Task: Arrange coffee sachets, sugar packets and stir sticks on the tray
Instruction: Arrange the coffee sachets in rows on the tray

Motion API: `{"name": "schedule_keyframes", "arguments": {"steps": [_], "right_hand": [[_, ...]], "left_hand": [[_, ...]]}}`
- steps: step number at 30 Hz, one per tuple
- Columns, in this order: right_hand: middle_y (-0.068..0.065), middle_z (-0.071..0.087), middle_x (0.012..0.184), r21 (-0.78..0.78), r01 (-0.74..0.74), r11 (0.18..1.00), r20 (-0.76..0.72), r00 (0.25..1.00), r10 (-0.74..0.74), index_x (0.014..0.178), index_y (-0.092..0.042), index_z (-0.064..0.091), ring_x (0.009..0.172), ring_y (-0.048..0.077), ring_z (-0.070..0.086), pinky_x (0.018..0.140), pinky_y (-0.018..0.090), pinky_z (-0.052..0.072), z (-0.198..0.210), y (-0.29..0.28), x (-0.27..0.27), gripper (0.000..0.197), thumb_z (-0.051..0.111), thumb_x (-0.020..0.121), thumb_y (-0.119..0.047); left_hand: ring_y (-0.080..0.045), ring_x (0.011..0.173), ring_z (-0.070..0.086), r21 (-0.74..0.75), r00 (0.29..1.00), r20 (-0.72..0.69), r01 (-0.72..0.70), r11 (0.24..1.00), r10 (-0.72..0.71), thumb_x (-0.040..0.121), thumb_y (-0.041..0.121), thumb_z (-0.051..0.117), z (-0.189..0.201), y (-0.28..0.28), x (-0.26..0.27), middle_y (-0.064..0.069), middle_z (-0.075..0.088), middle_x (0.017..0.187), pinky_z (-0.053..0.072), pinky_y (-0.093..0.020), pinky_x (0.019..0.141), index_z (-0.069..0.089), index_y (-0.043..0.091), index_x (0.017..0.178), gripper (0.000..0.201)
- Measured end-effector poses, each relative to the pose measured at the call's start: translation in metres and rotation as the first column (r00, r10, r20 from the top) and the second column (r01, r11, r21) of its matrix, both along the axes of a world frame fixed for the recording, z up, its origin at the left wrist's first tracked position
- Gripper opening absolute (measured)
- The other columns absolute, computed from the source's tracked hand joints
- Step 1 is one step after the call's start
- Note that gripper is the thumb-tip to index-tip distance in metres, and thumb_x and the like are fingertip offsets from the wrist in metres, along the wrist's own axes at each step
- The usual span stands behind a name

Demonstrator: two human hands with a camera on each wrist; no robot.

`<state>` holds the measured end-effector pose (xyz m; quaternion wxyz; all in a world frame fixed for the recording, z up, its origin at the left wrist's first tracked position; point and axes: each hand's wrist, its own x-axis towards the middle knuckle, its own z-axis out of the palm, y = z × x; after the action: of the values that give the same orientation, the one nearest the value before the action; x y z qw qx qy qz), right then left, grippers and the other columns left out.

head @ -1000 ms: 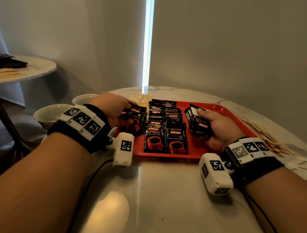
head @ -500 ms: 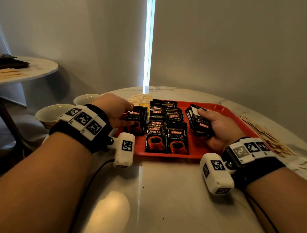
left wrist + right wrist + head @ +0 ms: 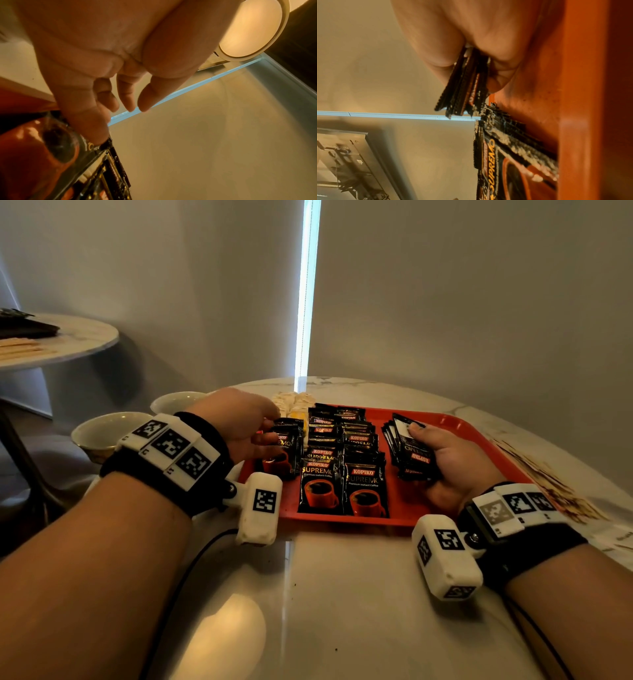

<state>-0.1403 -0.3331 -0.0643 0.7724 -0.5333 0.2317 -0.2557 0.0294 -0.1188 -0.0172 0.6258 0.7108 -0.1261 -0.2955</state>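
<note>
A red tray [image 3: 486, 446] lies on the round marble desk [image 3: 342, 594], near the far edge, and its near rim is parallel to the near side of the desk. On the tray floor two rows of black Kopiko coffee sachets [image 3: 342, 474] overlap like tiles; the rows run from the near rim toward the far rim, and each sachet has its long axis the same way, with the printed cup at the near end. A third, shorter row stands at the left rim, and here the left hand [image 3: 239, 422] pinches the front sachet [image 3: 284, 453] between thumb and fingers; in the left wrist view the thumb presses on the sachet face and the other fingers [image 3: 126, 94] are loosely bent. The right hand [image 3: 452, 463] rests on the tray floor and grips a fanned stack of sachets [image 3: 407, 450], turned so that the print is upside down. The red floor is bare between this stack and the rows, and also behind the hand toward the right rim. Pale sugar packets [image 3: 294, 400] lie on the desk just beyond the far left corner of the tray. Wooden stir sticks [image 3: 548, 484] lie scattered along the right edge of the desk. Two pale bowls [image 3: 102, 433] are to the left of the desk.
</note>
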Motion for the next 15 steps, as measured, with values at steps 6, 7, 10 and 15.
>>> {"name": "schedule_keyframes", "arguments": {"steps": [6, 7, 10, 15], "right_hand": [[0.013, 0.072, 0.091, 0.001, -0.008, 1.0, 0.001, 1.0, 0.008, 0.14, 0.0, 0.048, 0.066, 0.025, 0.07, 0.051, 0.033, 0.056, 0.0007, 0.0014, -0.0005, 0.048, 0.059, 0.097, -0.019], [0.013, 0.072, 0.092, 0.0, -0.006, 1.0, -0.002, 1.0, 0.006, 0.14, 0.0, 0.048, 0.066, 0.025, 0.07, 0.051, 0.033, 0.056, 0.0009, 0.0017, -0.0005, 0.049, 0.06, 0.097, -0.019], [0.015, 0.071, 0.097, -0.007, 0.007, 1.0, -0.015, 1.0, -0.007, 0.141, -0.001, 0.047, 0.07, 0.026, 0.07, 0.053, 0.035, 0.057, 0.0025, 0.0031, -0.0012, 0.051, 0.061, 0.096, -0.02], [0.015, 0.072, 0.103, -0.015, 0.038, 0.999, 0.036, 0.999, -0.038, 0.137, -0.009, 0.051, 0.074, 0.028, 0.073, 0.055, 0.039, 0.059, 0.0091, 0.0067, -0.0013, 0.044, 0.062, 0.095, -0.013]], "left_hand": [[-0.023, 0.067, 0.059, 0.035, 0.999, -0.038, 0.028, 0.999, -0.027, 0.101, 0.007, 0.047, -0.0021, -0.0039, -0.0025, -0.009, 0.054, 0.08, 0.052, -0.036, 0.064, 0.052, 0.005, 0.116, 0.016], [-0.024, 0.069, 0.061, 0.034, 0.998, -0.046, 0.034, 0.999, -0.033, 0.101, 0.007, 0.047, -0.0018, -0.0037, -0.0029, -0.011, 0.057, 0.084, 0.053, -0.036, 0.065, 0.053, 0.005, 0.116, 0.017], [-0.024, 0.073, 0.062, 0.02, 0.998, -0.05, 0.037, 0.999, -0.036, 0.1, 0.008, 0.048, -0.001, -0.0029, -0.0037, -0.013, 0.058, 0.09, 0.053, -0.035, 0.064, 0.053, 0.005, 0.116, 0.017], [-0.012, 0.06, 0.046, -0.153, 0.995, 0.096, 0.031, 0.988, -0.016, 0.098, 0.013, 0.055, 0.0014, -0.0027, -0.0036, -0.003, 0.052, 0.082, 0.041, -0.024, 0.051, 0.058, 0.011, 0.102, 0.005]]}}
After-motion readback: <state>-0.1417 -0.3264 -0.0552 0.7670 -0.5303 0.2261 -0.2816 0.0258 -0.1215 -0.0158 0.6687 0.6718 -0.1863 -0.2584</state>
